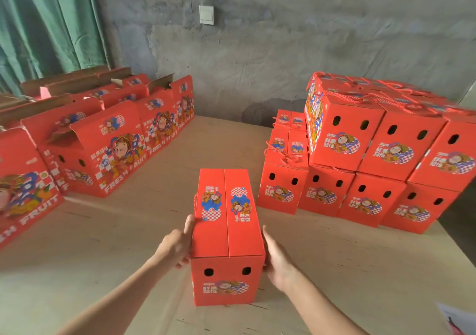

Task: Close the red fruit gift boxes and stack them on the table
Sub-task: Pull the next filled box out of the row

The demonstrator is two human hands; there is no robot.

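Observation:
A closed red fruit gift box stands on the wooden table in front of me, its two top flaps folded flat. My left hand presses against its left side with straight fingers, thumb up near the top edge. My right hand lies flat against its right side. To the right is a two-layer stack of closed red boxes with rope handles. On the left stand several open red boxes with their flaps up.
A grey concrete wall with a light switch runs behind the table. A green curtain hangs at the far left. The table's right edge drops off near the stack. A white sheet lies at the bottom right corner.

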